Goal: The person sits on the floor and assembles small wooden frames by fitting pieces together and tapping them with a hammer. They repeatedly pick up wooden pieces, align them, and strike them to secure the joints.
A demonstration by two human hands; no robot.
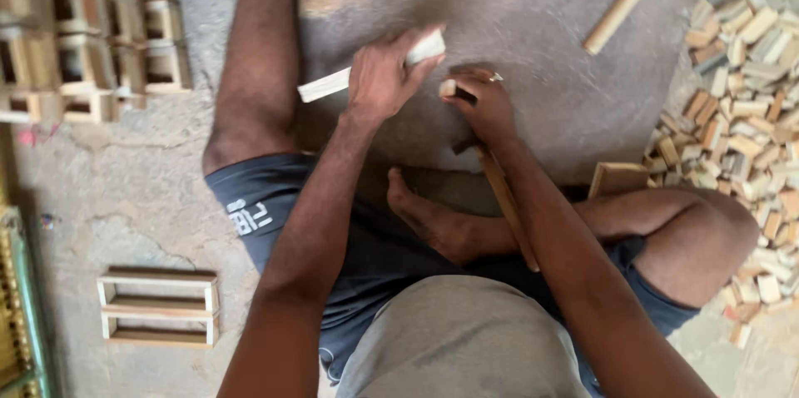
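The left hand [383, 73] has its grip closed on a pale wood strip [333, 82], and the right hand [487, 106] pinches a small wood block [449, 87] (above the floor [516, 7]), so hold both steady and line them up.

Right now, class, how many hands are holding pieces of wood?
2. The left hand grips a pale flat wooden strip above the knee; the right hand pinches a small wooden block beside it. No other hands show.
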